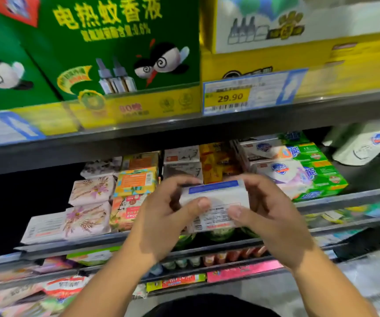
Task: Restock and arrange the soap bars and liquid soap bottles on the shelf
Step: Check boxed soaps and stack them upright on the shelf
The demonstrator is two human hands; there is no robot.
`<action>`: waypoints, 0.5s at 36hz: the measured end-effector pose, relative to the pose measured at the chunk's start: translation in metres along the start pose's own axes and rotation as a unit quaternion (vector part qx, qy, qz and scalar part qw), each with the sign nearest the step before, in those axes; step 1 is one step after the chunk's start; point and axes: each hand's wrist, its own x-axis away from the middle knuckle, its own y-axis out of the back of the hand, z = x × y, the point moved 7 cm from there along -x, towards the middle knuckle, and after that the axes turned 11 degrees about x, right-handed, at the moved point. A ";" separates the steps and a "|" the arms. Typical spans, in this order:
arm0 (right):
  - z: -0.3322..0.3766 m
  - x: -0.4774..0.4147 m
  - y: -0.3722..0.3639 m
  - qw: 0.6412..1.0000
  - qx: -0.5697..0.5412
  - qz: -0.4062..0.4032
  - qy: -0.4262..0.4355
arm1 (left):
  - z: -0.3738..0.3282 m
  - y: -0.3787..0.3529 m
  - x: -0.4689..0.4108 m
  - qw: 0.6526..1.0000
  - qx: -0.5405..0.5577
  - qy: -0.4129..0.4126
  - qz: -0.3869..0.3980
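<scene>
A white soap box with a blue stripe [216, 197] is held in front of the soap shelf [344, 200]. My left hand [168, 211] grips its left end, thumb on the printed face. My right hand [267, 209] grips its right end the same way. Behind the hands lie rows of soap bars: pink floral packs [90, 202], orange and teal boxes [136, 179], white boxes [182, 161], yellow boxes [216, 163], white shield-logo bars [278, 170] and green packs [322, 175]. No liquid soap bottles are clearly visible.
The shelf above carries green mosquito-repellent cartons [106, 49], a yellow carton [299, 46] and a 29.90 price tag [251, 92]. A white refill pouch [367, 143] lies at the far right. Lower shelves hold several packets [177, 280]. The soap shelf's left end is dark.
</scene>
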 end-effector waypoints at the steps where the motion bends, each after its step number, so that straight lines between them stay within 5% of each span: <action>1: -0.001 0.001 0.007 1.000 0.000 -0.021 -0.004 | -0.002 -0.005 0.000 1.000 -0.006 0.010 0.005; 6: 0.001 0.007 0.031 0.992 0.043 -0.117 0.014 | 0.007 -0.031 0.003 0.989 0.042 0.054 0.131; 9: -0.007 0.009 0.038 0.990 -0.046 -0.127 -0.046 | 0.005 -0.040 0.002 0.977 -0.095 0.009 0.188; 12: -0.013 0.008 0.038 0.988 -0.133 -0.053 -0.062 | -0.010 -0.046 -0.006 0.965 -0.203 -0.068 0.152; 15: -0.015 0.011 0.042 0.990 -0.129 0.019 -0.055 | -0.014 -0.047 -0.013 0.984 -0.125 -0.031 0.122; 18: -0.014 0.012 0.050 0.997 -0.066 0.003 -0.043 | -0.012 -0.050 -0.017 0.990 -0.055 0.009 0.133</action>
